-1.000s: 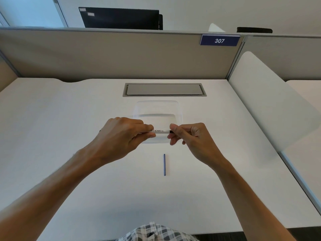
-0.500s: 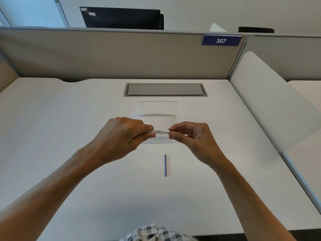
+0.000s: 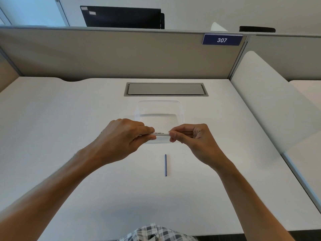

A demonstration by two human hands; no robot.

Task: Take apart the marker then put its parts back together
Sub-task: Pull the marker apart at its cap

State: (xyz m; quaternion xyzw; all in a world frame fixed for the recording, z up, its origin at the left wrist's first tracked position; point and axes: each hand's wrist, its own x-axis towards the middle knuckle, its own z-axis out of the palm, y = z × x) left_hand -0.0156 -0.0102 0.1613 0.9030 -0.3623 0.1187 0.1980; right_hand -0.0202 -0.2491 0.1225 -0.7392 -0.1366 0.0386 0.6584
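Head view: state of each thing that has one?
Marker barrel: held level above the desk, both hands on its ends.
Blue refill: out of the barrel, lying on the desk.
Clear box: open, looks empty.
Left hand: gripping barrel.
Right hand: pinching barrel end.

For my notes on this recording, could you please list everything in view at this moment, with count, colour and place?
marker body: one, white with dark print, held level between both hands above the desk
thin rod: one, blue, lying on the desk nearer the person than the hands
clear container: one, transparent, on the desk just beyond the hands
desk: one, white
cable hatch: one, grey, set into the desk beyond the container
partition: beige, along the far edge
number plate: one, blue, reads 307, on the partition
monitor: one, black, behind the partition
left hand: grips the marker's left end
right hand: pinches its right end
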